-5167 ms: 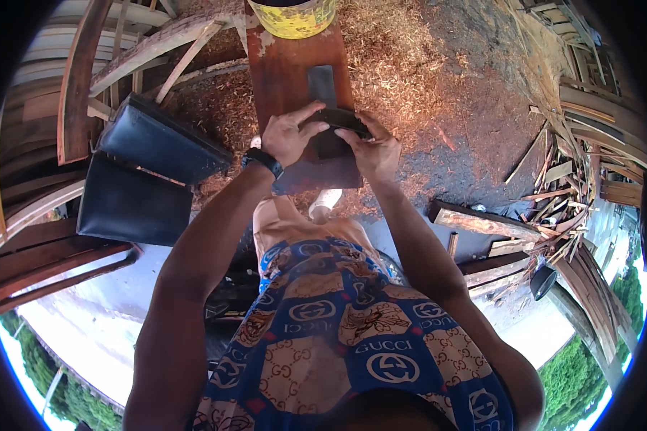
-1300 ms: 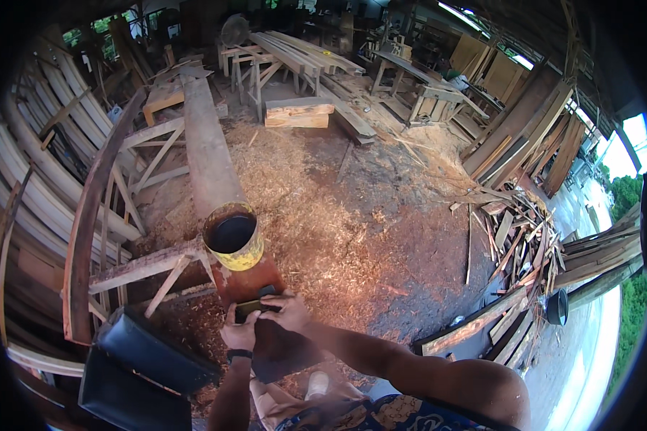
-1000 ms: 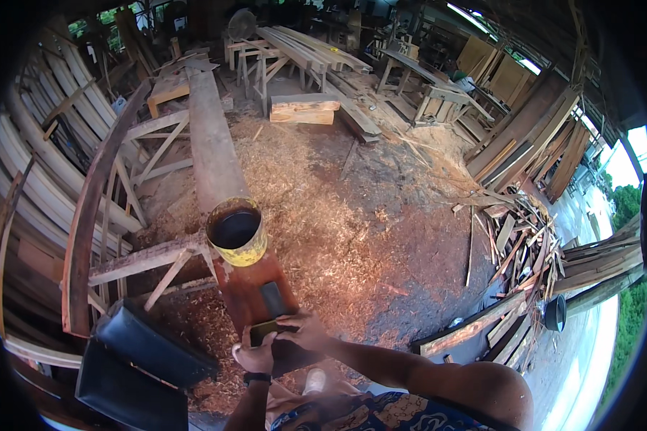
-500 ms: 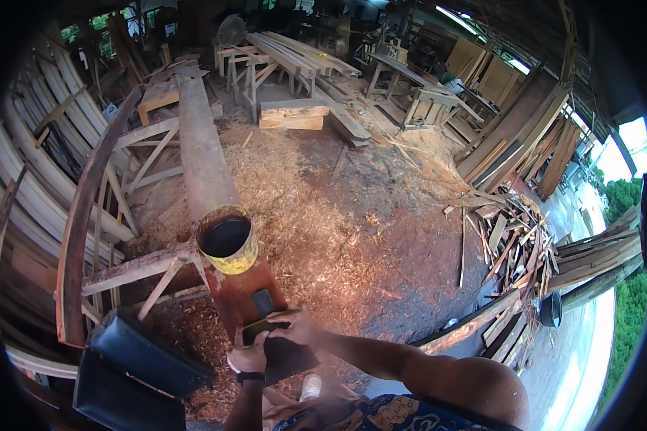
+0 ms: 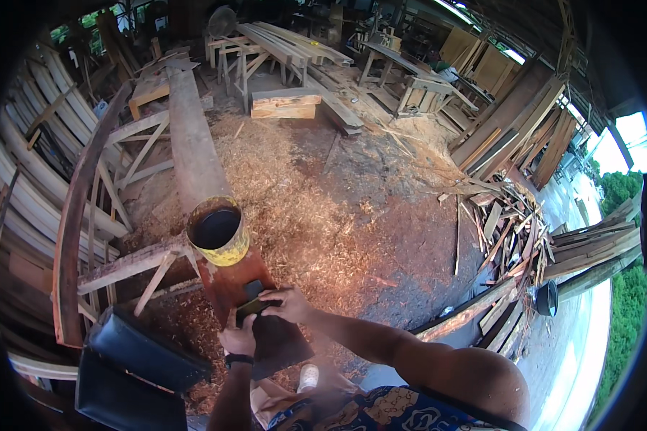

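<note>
My left hand (image 5: 237, 337), with a dark band at the wrist, grips the near left end of a small dark block (image 5: 250, 309) with an olive-yellow edge. At its other end, my right hand (image 5: 286, 303) has its fingers closed on the same block. Just beyond the fingers, a grey-black rectangular block (image 5: 253, 289) lies on a reddish-brown plank (image 5: 219, 287); its near part is covered. The plank's near end (image 5: 280, 345) looks dark. Farther along the plank stands a yellow-stained bucket (image 5: 226, 253) with dark contents. The underside of the held block is hidden.
Black curved panels (image 5: 140, 352) lie at the lower left. Boards (image 5: 36, 172) lean along the left side. Wood shavings (image 5: 302, 194) cover the floor. A heap of scrap wood (image 5: 507, 230) is on the right, and a thick squared timber (image 5: 286, 104) lies ahead.
Both hands have moved forward along the plank with the held block, nearer to the grey-black block. The whole view has shifted slightly.
</note>
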Tool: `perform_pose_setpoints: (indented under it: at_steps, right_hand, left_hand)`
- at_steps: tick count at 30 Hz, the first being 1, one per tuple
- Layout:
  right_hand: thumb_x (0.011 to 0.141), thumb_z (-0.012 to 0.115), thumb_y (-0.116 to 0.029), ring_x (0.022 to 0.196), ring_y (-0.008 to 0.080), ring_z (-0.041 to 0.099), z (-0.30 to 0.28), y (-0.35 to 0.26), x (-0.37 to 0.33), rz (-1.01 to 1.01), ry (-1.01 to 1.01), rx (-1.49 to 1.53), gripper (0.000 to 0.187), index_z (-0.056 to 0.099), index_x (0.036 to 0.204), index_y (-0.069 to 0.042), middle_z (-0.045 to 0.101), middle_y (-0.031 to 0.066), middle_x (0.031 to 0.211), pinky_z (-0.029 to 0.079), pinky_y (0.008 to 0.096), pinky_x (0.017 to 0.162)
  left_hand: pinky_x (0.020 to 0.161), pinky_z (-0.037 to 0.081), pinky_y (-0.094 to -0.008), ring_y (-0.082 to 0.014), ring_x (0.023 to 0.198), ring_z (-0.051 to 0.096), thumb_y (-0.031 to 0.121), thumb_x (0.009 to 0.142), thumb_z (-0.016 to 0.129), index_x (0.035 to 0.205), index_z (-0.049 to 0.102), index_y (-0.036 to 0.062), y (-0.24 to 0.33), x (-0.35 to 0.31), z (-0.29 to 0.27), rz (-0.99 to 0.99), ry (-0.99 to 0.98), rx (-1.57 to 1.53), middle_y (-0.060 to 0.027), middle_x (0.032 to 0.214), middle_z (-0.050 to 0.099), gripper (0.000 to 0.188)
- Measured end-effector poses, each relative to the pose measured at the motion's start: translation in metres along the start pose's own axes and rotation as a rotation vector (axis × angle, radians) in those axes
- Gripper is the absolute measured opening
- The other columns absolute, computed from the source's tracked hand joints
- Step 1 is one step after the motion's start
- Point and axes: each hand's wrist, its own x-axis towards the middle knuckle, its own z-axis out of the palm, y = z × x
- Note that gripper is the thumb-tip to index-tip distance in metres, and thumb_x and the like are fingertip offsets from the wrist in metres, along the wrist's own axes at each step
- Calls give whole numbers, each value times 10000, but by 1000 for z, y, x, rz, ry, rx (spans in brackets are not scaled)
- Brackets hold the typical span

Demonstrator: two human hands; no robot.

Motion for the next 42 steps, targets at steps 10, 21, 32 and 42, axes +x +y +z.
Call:
perform_pose_setpoints:
  at_steps: [10,21,32,42]
  right_hand:
    - [758,906,-338,964,252,704,-8,-23,-45,58,13,-74,440,788,1128,-131,773,26,1172,522,386,955]
    - [739,924,-323,1029,268,713,-6,-3,-16,18,153,-61,489,757,1136,-91,752,59,1213,555,411,928]
    - [722,942,-314,1107,303,722,-7,19,23,144,111,156,564,735,1192,-81,720,108,1275,581,386,957]
    - [686,958,-221,1026,281,742,8,-4,-20,246,156,352,571,717,1168,-31,730,113,1198,591,366,892]
  left_hand:
    - [960,543,-506,-414,1014,730,315,850,817,1236,750,82,-15,-45,-7,45,-158,-14,-216,1104,755,455]
    - [912,577,-444,-402,1039,731,219,881,799,1275,719,48,20,3,-9,98,-215,7,-237,1163,731,436]
    - [864,568,-510,-438,948,726,261,885,782,1278,711,79,21,50,9,215,-190,72,-243,1068,742,439]
    - [813,591,-502,-432,880,730,324,964,694,1296,696,105,7,-11,4,320,-166,112,-179,1153,743,398]
